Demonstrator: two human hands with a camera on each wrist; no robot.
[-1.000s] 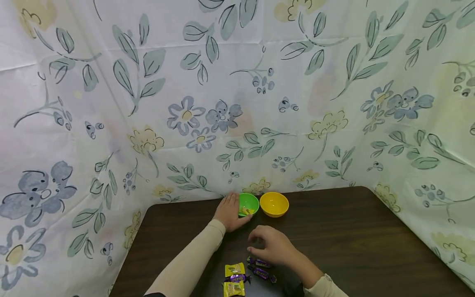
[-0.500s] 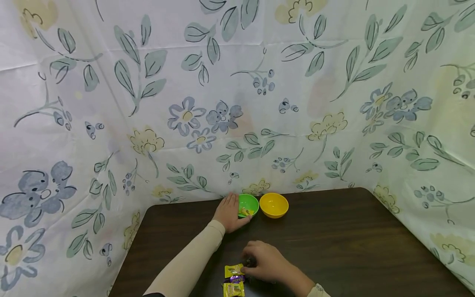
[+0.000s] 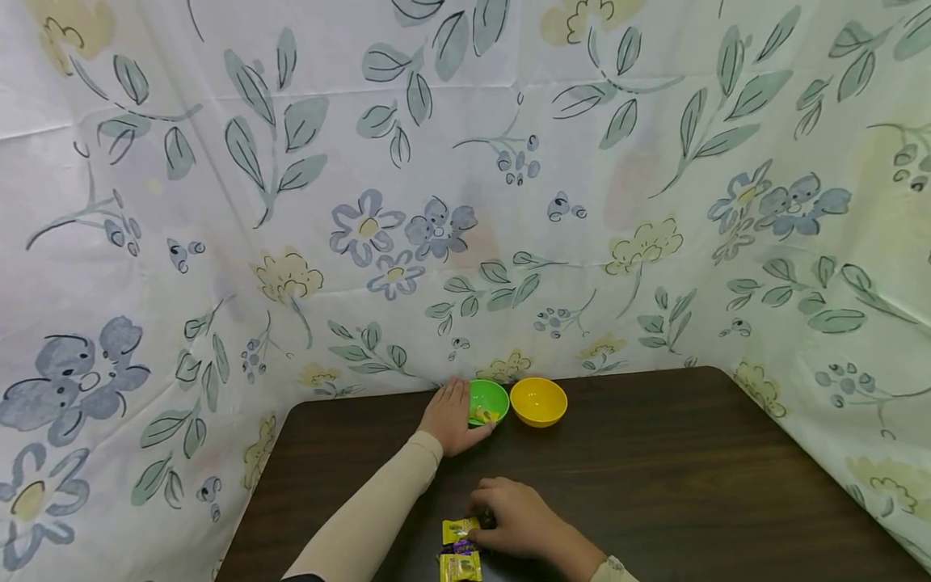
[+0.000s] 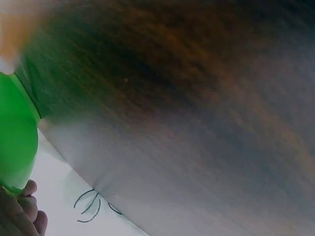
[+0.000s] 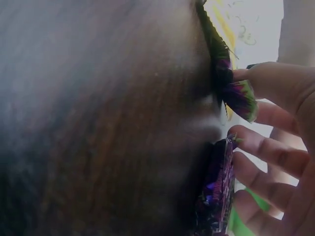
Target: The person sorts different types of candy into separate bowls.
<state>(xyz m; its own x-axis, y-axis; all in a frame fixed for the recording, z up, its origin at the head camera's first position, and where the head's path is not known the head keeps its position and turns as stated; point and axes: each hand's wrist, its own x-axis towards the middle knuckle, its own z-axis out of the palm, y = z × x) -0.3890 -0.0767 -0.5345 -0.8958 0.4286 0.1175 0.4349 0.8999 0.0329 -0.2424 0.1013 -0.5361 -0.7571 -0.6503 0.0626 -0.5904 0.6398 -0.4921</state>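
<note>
Dark-purple, twist-ended foil candy (image 5: 215, 191): probably light, firm, slick; take mid-body, not the twists. Lies at the bent fingertips of the right hand (image 3: 520, 517), on the near side of the round green plastic bowl (image 3: 490, 396); partly hidden, can't tell if pinched. Left hand (image 3: 446, 416) rests straight-fingered against that bowl, unclenched.

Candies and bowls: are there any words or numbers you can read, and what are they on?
No word or number reads clearly.
Far yellow candy: dark print, too small.
Near yellow candy: dark print, too small.
Middle purple candy: pale marks, too small.
Purple candy by the right hand: too blurred.
Yellow candy in the green bowl: too small.
Yellow bowl: no writing shows.
</note>
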